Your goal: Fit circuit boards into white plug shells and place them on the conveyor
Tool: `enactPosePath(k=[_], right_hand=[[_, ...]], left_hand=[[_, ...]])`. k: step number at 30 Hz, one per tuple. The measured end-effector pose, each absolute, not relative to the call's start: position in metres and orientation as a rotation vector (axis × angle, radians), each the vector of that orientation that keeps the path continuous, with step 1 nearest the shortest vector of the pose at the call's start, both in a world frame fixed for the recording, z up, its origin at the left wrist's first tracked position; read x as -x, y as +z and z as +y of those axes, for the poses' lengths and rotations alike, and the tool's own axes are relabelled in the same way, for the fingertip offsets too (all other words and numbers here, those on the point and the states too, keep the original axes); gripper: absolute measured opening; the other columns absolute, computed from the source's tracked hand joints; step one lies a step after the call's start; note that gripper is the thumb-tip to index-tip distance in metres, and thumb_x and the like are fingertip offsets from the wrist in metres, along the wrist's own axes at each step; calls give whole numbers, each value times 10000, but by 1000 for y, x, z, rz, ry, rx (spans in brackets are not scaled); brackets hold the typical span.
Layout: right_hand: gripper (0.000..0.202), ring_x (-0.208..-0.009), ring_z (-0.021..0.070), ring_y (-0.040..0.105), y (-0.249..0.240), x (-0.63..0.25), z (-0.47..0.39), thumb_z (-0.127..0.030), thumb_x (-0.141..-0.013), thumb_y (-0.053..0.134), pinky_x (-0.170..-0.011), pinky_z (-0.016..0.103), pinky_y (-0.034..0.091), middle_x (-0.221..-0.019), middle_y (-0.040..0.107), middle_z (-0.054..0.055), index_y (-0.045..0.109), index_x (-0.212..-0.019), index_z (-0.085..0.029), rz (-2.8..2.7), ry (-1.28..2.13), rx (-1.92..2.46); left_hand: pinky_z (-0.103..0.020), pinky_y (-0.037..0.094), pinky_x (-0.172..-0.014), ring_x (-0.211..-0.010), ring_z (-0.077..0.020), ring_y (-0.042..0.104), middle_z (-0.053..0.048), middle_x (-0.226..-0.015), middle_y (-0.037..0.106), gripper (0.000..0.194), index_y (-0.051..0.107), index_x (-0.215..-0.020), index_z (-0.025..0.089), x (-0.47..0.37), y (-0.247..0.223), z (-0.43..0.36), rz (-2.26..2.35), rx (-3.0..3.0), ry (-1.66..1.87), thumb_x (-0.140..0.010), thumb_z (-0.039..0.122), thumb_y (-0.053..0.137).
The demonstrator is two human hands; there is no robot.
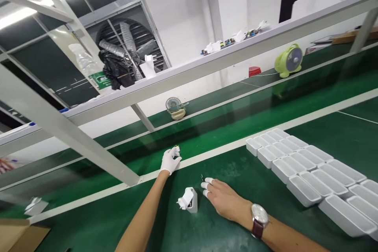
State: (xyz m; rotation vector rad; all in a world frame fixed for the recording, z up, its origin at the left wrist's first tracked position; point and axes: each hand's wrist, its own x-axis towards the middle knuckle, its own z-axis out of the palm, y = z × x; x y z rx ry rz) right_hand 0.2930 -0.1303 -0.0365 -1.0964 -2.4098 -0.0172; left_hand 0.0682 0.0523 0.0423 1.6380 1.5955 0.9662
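Note:
My left hand point(170, 161), in a white glove, reaches over the near rail of the green belt. Its fingers are closed around a small white part with a yellow spot point(177, 147), too small to name. Bare but for white finger cots, my right hand point(220, 197) rests low over the bench with its fingers stretched out. A tiny dark part with thin metal legs point(202, 177) lies just beyond its fingertips. Between my forearms stands an open white plastic housing point(193, 201), with a white plug piece point(185, 200) with pins leaning at its mouth.
Rows of white open housings point(298, 165) fill the bench at right. A slanted metal post point(97, 145) rises at left, near a cardboard box point(20, 234) and another white piece point(36, 206). Small fans point(175, 108) stand behind the belt point(218, 132), under a shelf point(183, 80).

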Motion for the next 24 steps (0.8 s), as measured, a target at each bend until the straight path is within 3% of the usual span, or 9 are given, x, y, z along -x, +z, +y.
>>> enactPosePath(k=[3,6,10,16,21,24], right_hand=[[244,-1164,291,597,-28,-295,-129,-122,-911,537,-1043,429,482,-1241,668,143,673,-1114,-119,-2430,-34,1088],[188,-1121,283,603,-23,-298,-127,-154,-904,563,-1019,419,488,-1195,674,137,681,-1048,-129,-2438,-31,1088],[207,-1159,290,576,-22,-299,-127,-123,-908,544,-1032,430,464,-1221,656,144,669,-1074,-122,-2436,-14,1106],[184,-1128,297,583,-19,-300,-128,-131,-914,552,-971,432,498,-1193,665,140,668,-1056,-120,-2453,11,1115],[231,-1108,298,593,-17,-302,-129,-99,-894,557,-967,456,501,-1188,675,128,661,-1097,-135,-2455,56,1079],[283,-1148,300,584,-17,-303,-130,-90,-889,558,-985,450,500,-1227,664,129,652,-1152,-137,-2426,88,1066]], left_hand=[[-407,494,-901,-1012,-325,649,-107,-828,715,259,663,-766,160,-88,58,63,1543,-1606,920,-621,297,828],[-360,521,-769,-814,-249,674,-68,-694,701,280,652,-758,169,-112,72,58,1411,-1597,841,-668,370,824],[-321,531,-745,-783,-211,676,-78,-797,744,315,705,-825,159,-151,77,32,1197,-1626,655,-695,415,834],[-322,551,-701,-738,-214,693,-89,-820,765,286,781,-895,139,-194,84,-11,968,-1667,344,-688,322,854],[-371,537,-894,-995,-262,693,-131,-1072,756,400,734,-1145,159,-165,112,-25,911,-1701,408,-798,353,782],[-430,480,-1011,-1138,-317,648,-173,-1225,702,545,684,-1250,163,-118,122,-31,913,-1693,471,-775,399,810]])
